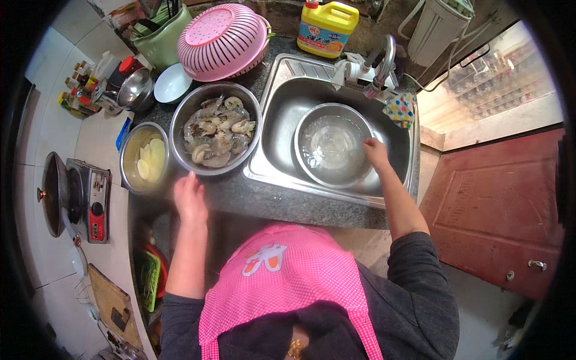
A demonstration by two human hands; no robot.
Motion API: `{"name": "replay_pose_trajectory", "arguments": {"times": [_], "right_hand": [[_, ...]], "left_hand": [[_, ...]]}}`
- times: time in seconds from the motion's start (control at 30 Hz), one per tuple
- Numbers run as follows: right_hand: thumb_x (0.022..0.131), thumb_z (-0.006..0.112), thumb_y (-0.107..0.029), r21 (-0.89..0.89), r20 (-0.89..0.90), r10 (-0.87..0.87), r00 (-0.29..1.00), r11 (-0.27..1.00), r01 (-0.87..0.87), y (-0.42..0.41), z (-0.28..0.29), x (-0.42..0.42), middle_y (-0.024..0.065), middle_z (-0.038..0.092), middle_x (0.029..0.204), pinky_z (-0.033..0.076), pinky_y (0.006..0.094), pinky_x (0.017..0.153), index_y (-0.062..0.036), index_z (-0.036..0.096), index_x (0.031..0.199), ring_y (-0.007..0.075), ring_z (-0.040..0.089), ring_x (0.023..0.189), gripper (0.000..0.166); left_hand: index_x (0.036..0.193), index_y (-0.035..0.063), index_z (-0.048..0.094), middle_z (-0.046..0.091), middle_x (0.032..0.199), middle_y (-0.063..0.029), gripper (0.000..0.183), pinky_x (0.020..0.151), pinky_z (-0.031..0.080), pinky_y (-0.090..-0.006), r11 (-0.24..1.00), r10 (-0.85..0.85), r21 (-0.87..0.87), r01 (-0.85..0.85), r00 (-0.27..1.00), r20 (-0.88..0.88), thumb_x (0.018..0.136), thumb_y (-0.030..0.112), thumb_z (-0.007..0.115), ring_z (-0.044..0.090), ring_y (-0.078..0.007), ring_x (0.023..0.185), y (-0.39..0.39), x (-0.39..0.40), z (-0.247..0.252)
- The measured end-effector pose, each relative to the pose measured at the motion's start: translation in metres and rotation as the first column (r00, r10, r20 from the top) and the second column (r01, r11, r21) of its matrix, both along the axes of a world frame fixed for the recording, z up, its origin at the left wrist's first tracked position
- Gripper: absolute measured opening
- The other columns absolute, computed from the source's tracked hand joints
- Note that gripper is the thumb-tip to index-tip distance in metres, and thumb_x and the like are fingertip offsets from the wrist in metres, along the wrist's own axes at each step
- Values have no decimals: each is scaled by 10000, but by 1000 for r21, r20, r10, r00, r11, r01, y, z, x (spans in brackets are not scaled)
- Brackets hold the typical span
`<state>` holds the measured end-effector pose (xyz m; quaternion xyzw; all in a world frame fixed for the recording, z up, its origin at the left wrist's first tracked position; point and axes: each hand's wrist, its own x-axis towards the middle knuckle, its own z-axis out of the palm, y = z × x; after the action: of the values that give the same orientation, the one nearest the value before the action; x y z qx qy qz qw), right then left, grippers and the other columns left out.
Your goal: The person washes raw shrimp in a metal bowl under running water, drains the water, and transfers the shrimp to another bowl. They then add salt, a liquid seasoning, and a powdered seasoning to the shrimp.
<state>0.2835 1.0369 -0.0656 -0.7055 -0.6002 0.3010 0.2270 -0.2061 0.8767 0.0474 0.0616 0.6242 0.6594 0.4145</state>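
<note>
A metal basin of water (pixel 333 146) stands in the stainless steel sink (pixel 281 114), and my right hand (pixel 377 154) grips its right rim. My left hand (pixel 191 195), slightly blurred, is over the counter just below a metal basin of what look like cut cuttlefish or squid pieces (pixel 220 128). Nothing can be seen held in that hand. Left of this basin, a smaller metal bowl (pixel 127 157) holds pale peeled slices, perhaps potato, in liquid. The curved faucet (pixel 384 63) rises behind the sink.
Behind the basins stand a white bowl (pixel 172 83), a pink plastic colander (pixel 216 40) and a yellow detergent jug (pixel 326 29). A spotted cloth (pixel 399 109) lies at the sink's right edge. At left are seasoning bottles (pixel 81 96), a cooktop (pixel 96 202) and a cutting board (pixel 112 301).
</note>
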Motion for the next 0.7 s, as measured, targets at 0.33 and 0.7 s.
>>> {"name": "replay_pose_trajectory", "arguments": {"times": [0.33, 0.7], "right_hand": [[766, 540, -78, -235, 415, 380, 826, 922, -306, -36, -38, -91, 174, 296, 1406, 324, 452, 1022, -111, 410, 1304, 348, 351, 1261, 555], [857, 574, -248, -179, -133, 528, 839, 819, -545, 2, 37, -31, 95, 540, 1224, 432, 342, 902, -100, 567, 1190, 224, 546, 1075, 364]], "left_hand": [[1162, 95, 455, 476, 1126, -81, 469, 822, 389, -388, 994, 23, -113, 10, 957, 290, 814, 347, 644, 448, -258, 1037, 18, 42, -2], [1271, -140, 259, 358, 1294, -310, 587, 979, 385, -568, 999, -36, 40, 12, 734, 678, 700, -76, 385, 406, -482, 1165, 57, 50, -5]]}}
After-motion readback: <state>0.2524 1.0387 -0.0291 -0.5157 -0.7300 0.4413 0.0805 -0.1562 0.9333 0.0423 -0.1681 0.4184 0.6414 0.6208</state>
